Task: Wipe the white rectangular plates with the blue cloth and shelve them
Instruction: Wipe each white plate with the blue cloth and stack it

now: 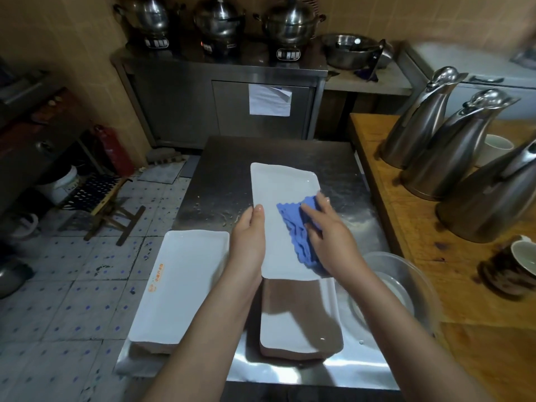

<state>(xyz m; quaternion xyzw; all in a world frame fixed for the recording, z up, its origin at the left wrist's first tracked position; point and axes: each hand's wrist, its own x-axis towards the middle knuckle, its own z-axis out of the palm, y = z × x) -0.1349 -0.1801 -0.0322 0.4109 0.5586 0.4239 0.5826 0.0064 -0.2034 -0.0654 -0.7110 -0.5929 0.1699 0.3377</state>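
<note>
Pressure should be even: the right hand (327, 236) presses the blue cloth (298, 230) flat on the white plate (278, 184), held over the tabletop (220, 169), while the left hand (249, 236) grips its left edge; wipe to every corner.

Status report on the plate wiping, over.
Left hand holds white plate by its edge. Right hand presses blue cloth on it. Plate stack beneath; nothing blocking.
</note>
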